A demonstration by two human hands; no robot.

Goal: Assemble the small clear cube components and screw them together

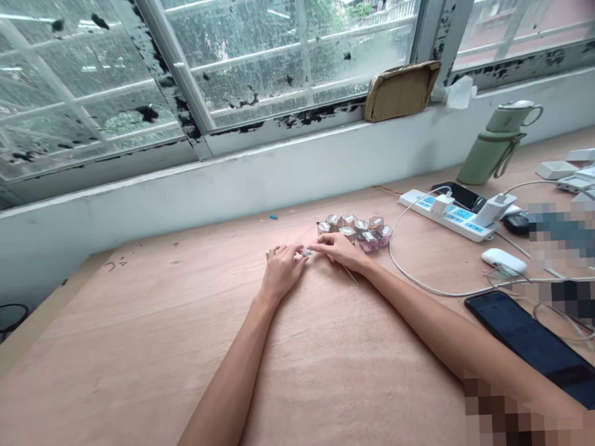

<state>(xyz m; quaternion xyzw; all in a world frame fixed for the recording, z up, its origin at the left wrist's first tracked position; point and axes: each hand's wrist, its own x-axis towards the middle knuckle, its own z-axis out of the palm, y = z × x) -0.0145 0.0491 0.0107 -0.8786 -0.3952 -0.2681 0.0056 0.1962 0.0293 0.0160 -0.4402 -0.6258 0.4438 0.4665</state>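
On the wooden table (pixel 150 361), my left hand (pixel 282 269) lies with bent fingers around a small pale item (pixel 306 252), too small to make out. My right hand (pixel 339 249) meets it from the other side, thumb and forefinger pinched at the item's right edge. A thin stick-like tool (pixel 352 276) slants out below my right palm. Just behind my right hand stand several small clear hexagonal containers (pixel 347 232) with pale labelled tops, some pinkish. What my right fingertips hold is hidden.
At the right are a white power strip (pixel 450 216) with chargers and looping cables, a green bottle (pixel 489 149), a white case (pixel 503 261), a black mouse (pixel 517 223) and a black phone (pixel 534 344). A small blue piece (pixel 273 217) lies near the wall.
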